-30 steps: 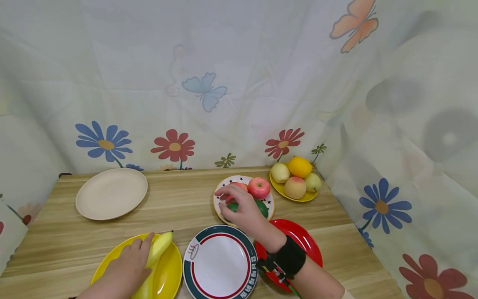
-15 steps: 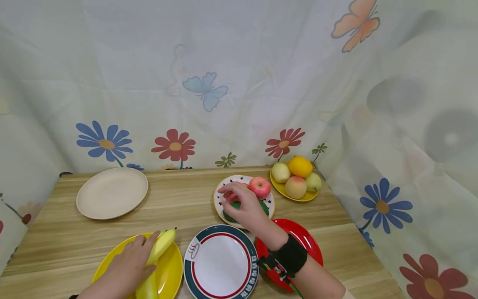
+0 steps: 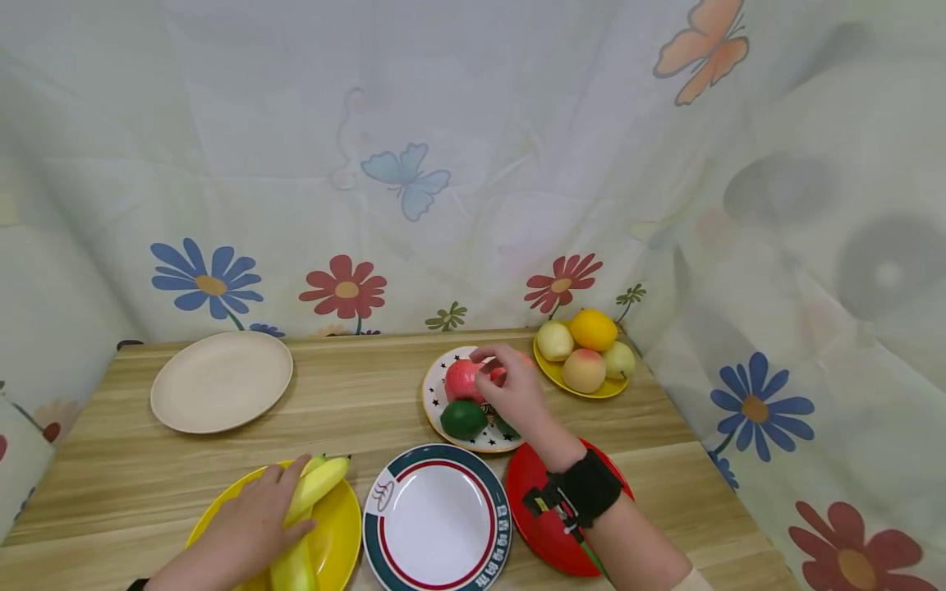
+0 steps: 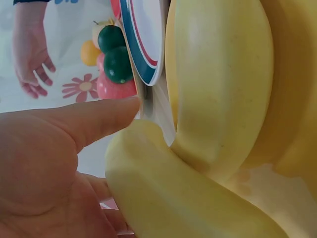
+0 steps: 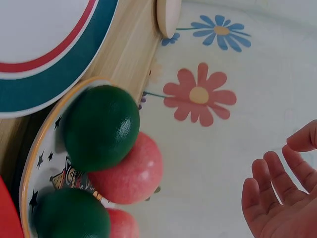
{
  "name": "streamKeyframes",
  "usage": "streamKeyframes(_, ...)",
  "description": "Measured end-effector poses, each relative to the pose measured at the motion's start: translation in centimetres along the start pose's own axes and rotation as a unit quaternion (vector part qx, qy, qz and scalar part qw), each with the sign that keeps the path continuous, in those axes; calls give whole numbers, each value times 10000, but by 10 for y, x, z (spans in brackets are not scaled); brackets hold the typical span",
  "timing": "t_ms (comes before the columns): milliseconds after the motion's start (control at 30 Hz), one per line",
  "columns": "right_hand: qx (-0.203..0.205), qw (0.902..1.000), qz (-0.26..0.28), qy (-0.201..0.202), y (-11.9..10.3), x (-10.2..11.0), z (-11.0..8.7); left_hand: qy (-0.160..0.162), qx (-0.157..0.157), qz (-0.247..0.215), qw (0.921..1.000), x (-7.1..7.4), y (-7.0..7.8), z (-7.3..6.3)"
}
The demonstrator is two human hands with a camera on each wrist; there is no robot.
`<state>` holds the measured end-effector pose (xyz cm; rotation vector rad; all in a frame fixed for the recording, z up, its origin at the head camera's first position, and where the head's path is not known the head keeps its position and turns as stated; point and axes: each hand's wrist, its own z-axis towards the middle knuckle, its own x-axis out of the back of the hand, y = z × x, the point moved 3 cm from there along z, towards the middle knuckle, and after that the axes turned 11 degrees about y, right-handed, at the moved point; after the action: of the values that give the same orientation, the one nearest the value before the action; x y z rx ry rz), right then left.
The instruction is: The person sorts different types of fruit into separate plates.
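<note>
My left hand [image 3: 254, 517] reaches over the yellow plate [image 3: 340, 533] at the front left. Its thumb and fingers grip one banana [image 4: 168, 188], while a second banana [image 4: 223, 84] lies beside it on the plate. My right hand [image 3: 521, 398] hovers above the star-patterned plate [image 3: 434, 406], thumb and fingers apart with nothing between them. On that plate are red apples [image 3: 461, 381] and dark green smooth fruits [image 3: 463, 420]; the hand partly hides one apple and one green fruit. In the right wrist view the fingers are loosely bent, away from the fruit.
Between the hands sits a white plate with a green rim [image 3: 436, 525]. A red plate [image 3: 547, 525] lies under the right forearm. At the back stand a beige plate [image 3: 222, 382], left, and a small yellow plate [image 3: 548, 373] of mixed fruit, right, before a flowered cloth [image 3: 473, 205].
My right hand has moved right across the star-patterned plate, uncovering the left apple and a green fruit. Under my left hand the banana has shifted slightly, and a second banana tip now shows.
</note>
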<state>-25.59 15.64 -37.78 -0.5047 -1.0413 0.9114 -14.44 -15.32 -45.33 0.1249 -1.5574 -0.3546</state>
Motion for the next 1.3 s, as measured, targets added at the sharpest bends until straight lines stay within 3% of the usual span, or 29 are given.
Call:
streamKeyframes(200, -167, 9995, -266, 59, 15, -2, 6, 648, 74, -51, 9979, 9, 0, 7)
streamKeyframes(333, -458, 9963, -688, -250, 25, -13, 9, 998, 183, -157, 9947, 22, 0, 21)
streamKeyframes(500, -519, 9839, -1544, -734, 35, -32, 15, 1001, 382, -416, 9934, 33, 1, 36)
streamKeyframes(800, -385, 9489, -2853, -1291, 59, -66, 24, 1165, 522, -759, 9889, 32, 7, 53)
streamKeyframes(1067, -707, 9392, -3025, -1459, 73, -79, 23, 1162, 647, -774, 9881, 32, 10, 54)
streamKeyframes(1300, -645, 9347, -3216, -1370, 76, -84, 26, 1164, 656, -749, 9882, 33, 9, 54)
